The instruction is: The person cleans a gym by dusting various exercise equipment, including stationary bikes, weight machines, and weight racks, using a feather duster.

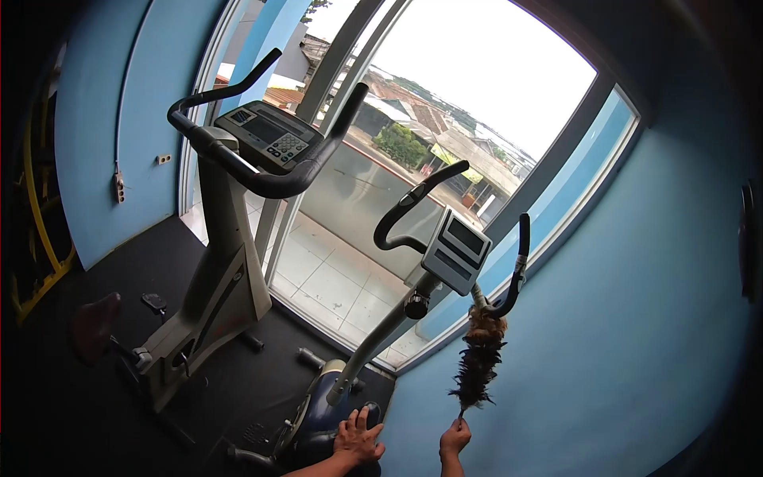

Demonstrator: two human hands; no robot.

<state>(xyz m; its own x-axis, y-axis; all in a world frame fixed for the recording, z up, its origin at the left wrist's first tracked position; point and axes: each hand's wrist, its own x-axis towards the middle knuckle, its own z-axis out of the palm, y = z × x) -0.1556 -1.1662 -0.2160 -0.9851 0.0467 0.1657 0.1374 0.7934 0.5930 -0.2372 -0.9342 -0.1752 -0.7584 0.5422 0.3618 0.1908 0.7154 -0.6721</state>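
The right hand (pixel 455 437) has its fingers closed around the thin handle of a feather duster (pixel 477 374), which stands upright at the right handlebar (pixel 517 278) of the near exercise bike (pixel 366 350), its top feathers meeting the bar's lower end in view. The left hand (pixel 359 437), fingers slightly spread, lies over a dark part of that bike, left of the duster; a larger bike (pixel 230 262) stands to the left, by the window (pixel 493 71).
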